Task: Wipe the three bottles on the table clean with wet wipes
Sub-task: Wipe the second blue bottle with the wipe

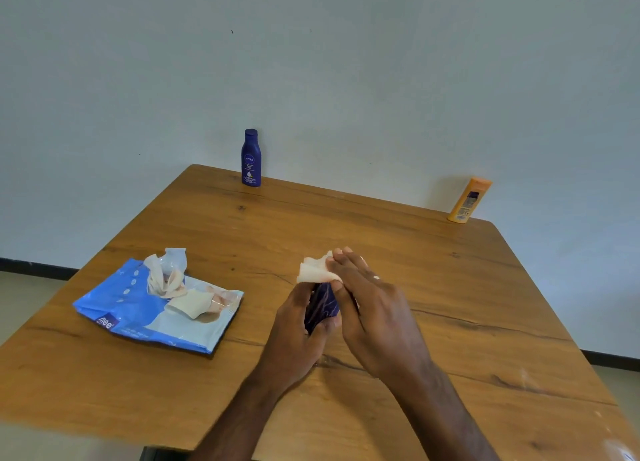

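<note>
A person sits or stands at a brown wooden counter (381, 218) that has dark lines in the grain. Both hands are out in front, near the middle of the counter.

The left hand (301, 325) is wrapped around the lower part of a small dark blue bottle (322, 304). The bottle is lifted up and tilted away from the person. Only a bit of it shows between the two hands.

The right hand (370, 304) is pressed on a pale white wet wipe (313, 268). The wipe sits over the top end of the dark blue bottle, and the fingers pinch it there. The wipe is crumpled and sticks out to the left of the fingers.

To the left lies a flat blue and white pack of wipes (138, 315). Its flap is open. A scrunched bit of clear and white wrap (166, 270) stands up from the opening, and one more pale wipe (190, 303) pokes out of the pack.

At the far edge of the counter, close to the wall, stands a tall dark blue lotion bottle with a blue cap (251, 157). It is upright. At the far right corner stands an orange bottle with a dark label (469, 201). It looks like it leans to the right. These two bottles are well apart from each other and from the hands.

The wall (346, 62) behind is plain and pale
</note>
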